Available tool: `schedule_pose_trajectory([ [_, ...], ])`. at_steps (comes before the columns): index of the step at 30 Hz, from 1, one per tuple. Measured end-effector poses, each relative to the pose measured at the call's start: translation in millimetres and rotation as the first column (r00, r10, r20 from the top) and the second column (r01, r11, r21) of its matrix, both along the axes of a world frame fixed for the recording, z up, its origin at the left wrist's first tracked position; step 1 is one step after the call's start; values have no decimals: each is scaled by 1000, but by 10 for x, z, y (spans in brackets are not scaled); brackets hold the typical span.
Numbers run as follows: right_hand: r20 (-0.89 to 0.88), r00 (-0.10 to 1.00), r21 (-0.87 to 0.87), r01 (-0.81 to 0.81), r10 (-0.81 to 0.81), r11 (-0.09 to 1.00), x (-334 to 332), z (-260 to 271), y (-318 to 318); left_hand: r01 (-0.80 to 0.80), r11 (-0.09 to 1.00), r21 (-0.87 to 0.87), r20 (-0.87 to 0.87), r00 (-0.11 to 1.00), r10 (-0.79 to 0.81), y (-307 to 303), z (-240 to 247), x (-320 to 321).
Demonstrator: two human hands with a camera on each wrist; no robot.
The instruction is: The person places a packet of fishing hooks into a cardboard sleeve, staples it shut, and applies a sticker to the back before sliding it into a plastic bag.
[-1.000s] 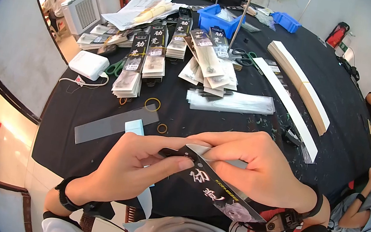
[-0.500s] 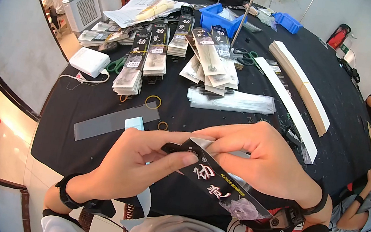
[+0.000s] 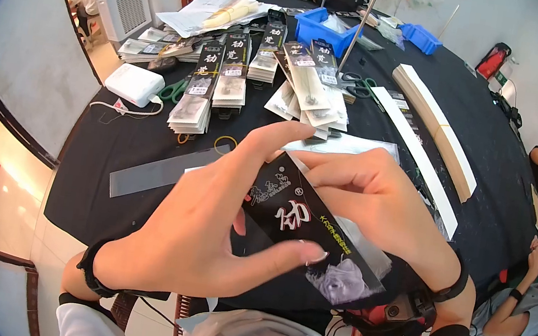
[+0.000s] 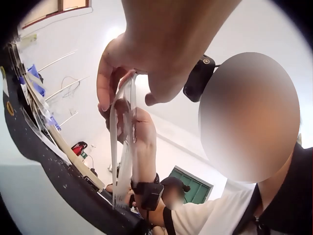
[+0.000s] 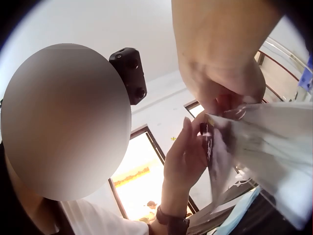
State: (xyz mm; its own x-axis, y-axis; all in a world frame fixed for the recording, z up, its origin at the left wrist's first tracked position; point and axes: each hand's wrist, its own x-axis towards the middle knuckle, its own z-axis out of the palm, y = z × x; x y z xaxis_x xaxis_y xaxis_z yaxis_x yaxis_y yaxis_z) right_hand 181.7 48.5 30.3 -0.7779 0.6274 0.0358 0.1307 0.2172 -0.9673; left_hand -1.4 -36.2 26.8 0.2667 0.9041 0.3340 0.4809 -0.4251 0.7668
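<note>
Reading the head view as a clock face, I have the black-topped packet (image 3: 292, 215) just off the dial's centre toward half past four, raised between the two hands and tilted, its card end up toward twelve and its clear end, with a greyish-purple flower print, down toward five. My left hand (image 3: 196, 216), at about half past seven, is spread wide around it, index finger reaching toward one and thumb crossing in front of the packet; the left wrist view shows that thumb standing apart from it. My right hand (image 3: 372, 201), just past three, has its fingers bent and pinches the packet's upper edge. Beyond the hands, on the black tablecloth (image 3: 92, 162), I see banded packets (image 3: 206, 78) at half past ten and a looser pile (image 3: 311, 98) near half past twelve, with a blue bin (image 3: 320, 33) farther out beyond it. Green-handled scissors (image 3: 362, 93) lie toward half past one, a long stack of pale strips (image 3: 436, 130) at two, and a clear strip (image 3: 145, 179) near half past eight.
</note>
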Motion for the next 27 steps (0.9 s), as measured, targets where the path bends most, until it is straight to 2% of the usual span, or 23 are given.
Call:
schedule_pose_trajectory([
  [2, -114, 990, -68, -89, 81, 994, -12, -38, 91, 33, 998, -47, 65, 997, -30, 15, -44, -35],
  [3, -166, 985, -164, -78, 51, 983, -9, -12, 106, 81, 996, -25, 112, 991, -78, 48, -99, -73],
  [4, -122, 993, -233, -37, 9, 972, 9, -12, 132, 129, 992, -1, 156, 980, -127, 69, -130, -95],
  [8, -105, 993, -367, -79, 43, 927, 44, -7, 182, 79, 997, -17, 198, 977, -74, 155, -201, -136],
  [9, -103, 994, -403, -80, 42, 912, 44, -11, 178, 73, 997, -20, 253, 965, -66, 164, -208, -139],
  [10, -33, 988, -298, 133, -150, 945, 35, -39, 97, 66, 998, -24, 256, 965, -58, 163, -188, -141],
  [11, -29, 989, -303, 129, -145, 944, 12, -63, 101, 66, 995, -70, 286, 957, -43, 157, -153, -143],
  [12, -89, 987, -398, 91, -138, 913, -10, -94, 119, 68, 991, -116, 316, 948, -28, 152, -141, -144],
  [13, -148, 979, -488, 50, -139, 871, -23, -123, 142, 60, 995, -82, 288, 957, -34, 165, -186, -149],
  [14, -127, 985, -493, 43, -121, 869, -22, -138, 175, 60, 995, -85, 289, 957, -33, 176, -224, -145],
  [16, -122, 984, -507, 51, -130, 861, -12, -143, 186, 120, 986, -115, 499, 865, -47, 210, -279, -129],
  [18, -94, 985, -509, 80, -148, 857, -9, -134, 173, 118, 983, -143, 472, 881, -37, 228, -305, -157],
  [20, -67, 984, -512, 108, -164, 852, -5, -134, 158, 111, 975, -193, 524, 852, 7, 238, -314, -153],
  [27, -33, 984, -527, 130, -173, 840, -4, -207, 144, 99, 979, -176, 547, 837, 14, 254, -383, -132],
])
